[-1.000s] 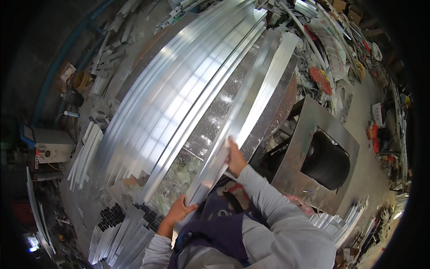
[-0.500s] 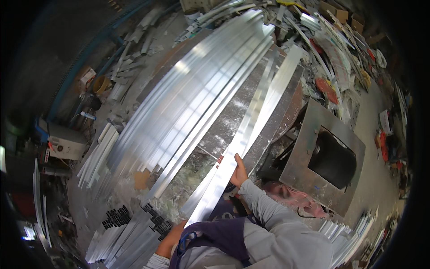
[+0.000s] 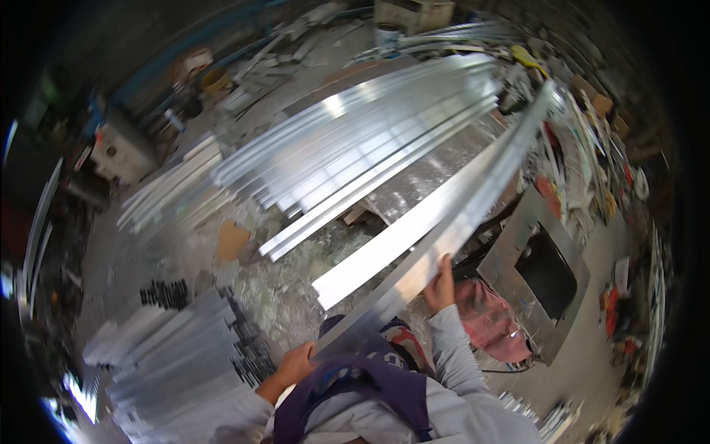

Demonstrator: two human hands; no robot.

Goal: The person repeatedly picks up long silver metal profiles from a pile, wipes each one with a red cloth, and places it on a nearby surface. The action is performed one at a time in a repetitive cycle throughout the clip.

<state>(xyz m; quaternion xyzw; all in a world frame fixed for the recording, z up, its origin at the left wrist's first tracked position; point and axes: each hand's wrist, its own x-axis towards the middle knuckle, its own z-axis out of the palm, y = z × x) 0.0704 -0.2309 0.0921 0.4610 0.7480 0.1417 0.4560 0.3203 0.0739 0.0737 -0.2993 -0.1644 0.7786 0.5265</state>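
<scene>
My left hand (image 3: pixel 297 362) grips the near end of a long silvery metal profile (image 3: pixel 421 275). Farther along, my right hand (image 3: pixel 441 287) is closed on the same profile's right edge, its thumb up against the side. The profile slants away to the far right, its far part blurred. Just left of it, a second, bright profile (image 3: pixel 384 244) rests on the work table (image 3: pixel 418 177), partly hidden by the held one. A wide row of similar profiles (image 3: pixel 355 140) covers the table's left part.
Dark-ended profiles (image 3: pixel 174 362) are stacked at the lower left, with a paler bundle (image 3: pixel 177 181) beyond. A metal housing with a dark opening (image 3: pixel 510 277) stands right of the table, beside a red cloth-like bundle (image 3: pixel 492 325). Scrap and offcuts (image 3: pixel 580 177) heap up at the far right.
The held profile has lifted off the one beside it and swung right, turning on its side. My right hand has moved right with it. The whole view has turned as well.
</scene>
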